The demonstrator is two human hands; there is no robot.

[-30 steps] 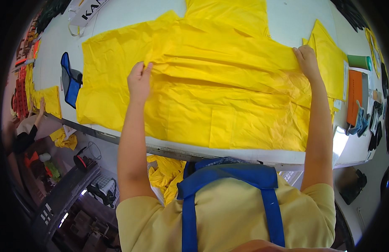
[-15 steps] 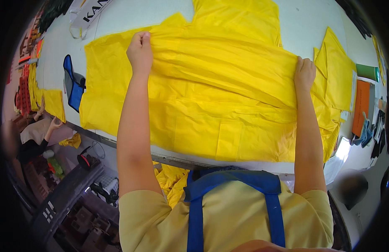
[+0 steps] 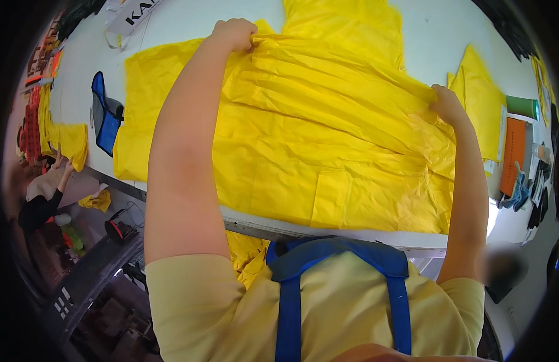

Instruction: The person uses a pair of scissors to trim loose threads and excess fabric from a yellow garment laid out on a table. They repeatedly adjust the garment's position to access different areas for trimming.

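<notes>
A large yellow garment (image 3: 327,139) with a patch pocket lies spread over a white table (image 3: 189,24). My left hand (image 3: 234,33) is clenched on a fold of its fabric at the far upper edge. My right hand (image 3: 447,104) pinches the same fold at the right side, so a pleated ridge runs between both hands. My forearms reach across the cloth from the lower edge.
A blue and black pouch (image 3: 104,114) lies at the table's left. More yellow fabric pieces (image 3: 481,99) sit at the right, beside a green roll (image 3: 524,107) and an orange item (image 3: 513,154). Another person (image 3: 44,193) works at the far left.
Both hands have pushed away across the table, the left one farthest, carrying the gripped fold of yellow fabric toward the far edge.
</notes>
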